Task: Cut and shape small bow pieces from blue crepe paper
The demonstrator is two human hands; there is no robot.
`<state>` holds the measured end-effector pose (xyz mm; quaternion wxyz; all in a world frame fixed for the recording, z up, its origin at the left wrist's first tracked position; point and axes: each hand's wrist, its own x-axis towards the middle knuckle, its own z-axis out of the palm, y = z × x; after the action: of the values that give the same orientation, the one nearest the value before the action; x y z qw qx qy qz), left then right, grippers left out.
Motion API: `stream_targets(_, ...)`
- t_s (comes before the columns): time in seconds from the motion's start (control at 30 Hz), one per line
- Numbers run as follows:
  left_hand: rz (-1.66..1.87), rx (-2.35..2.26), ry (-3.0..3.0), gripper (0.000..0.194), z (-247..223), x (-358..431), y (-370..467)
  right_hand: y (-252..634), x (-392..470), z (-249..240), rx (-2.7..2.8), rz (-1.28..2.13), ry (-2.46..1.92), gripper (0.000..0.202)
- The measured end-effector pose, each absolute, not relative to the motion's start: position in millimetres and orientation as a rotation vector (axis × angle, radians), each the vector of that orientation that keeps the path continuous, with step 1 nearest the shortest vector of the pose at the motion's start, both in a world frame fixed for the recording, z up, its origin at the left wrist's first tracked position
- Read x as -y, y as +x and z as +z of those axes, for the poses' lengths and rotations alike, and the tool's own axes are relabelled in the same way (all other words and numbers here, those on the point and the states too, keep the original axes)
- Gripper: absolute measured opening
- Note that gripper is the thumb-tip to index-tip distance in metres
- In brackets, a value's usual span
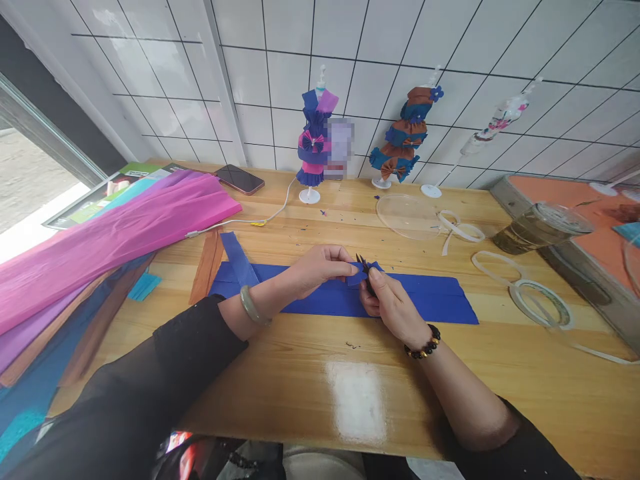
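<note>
Near the middle of the table, my left hand [327,267] pinches a small piece of blue crepe paper [356,276]. My right hand [391,300] is closed round small dark scissors [364,263], whose tips point up and away from me beside the small blue piece. Below both hands a long blue paper strip [435,297] lies flat across the table. A shorter blue strip [239,259] lies at an angle over its left end.
Pink, purple, brown and teal paper [165,213] covers the left side. Dressed stands [314,157] and a phone [241,179] are at the back. On the right are a lidded cup [533,229] and a tape roll [541,304].
</note>
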<state>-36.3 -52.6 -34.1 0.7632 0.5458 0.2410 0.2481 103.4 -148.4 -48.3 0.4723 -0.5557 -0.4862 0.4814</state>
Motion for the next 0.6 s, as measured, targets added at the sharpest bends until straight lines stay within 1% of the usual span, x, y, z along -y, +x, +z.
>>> stream_targets(0.17, 0.527, -0.533, 1.227, 0.017, -32.1, 49.4, -37.4, 103.5, 149.0, -47.4, 1.211, 1.178, -1.385, 0.045)
stream_targets(0.6, 0.534, -0.539, 1.333, 0.013, -28.5, 44.0, -39.5, 102.7, 149.5, -45.3, 1.211, 1.197, -1.404, 0.042)
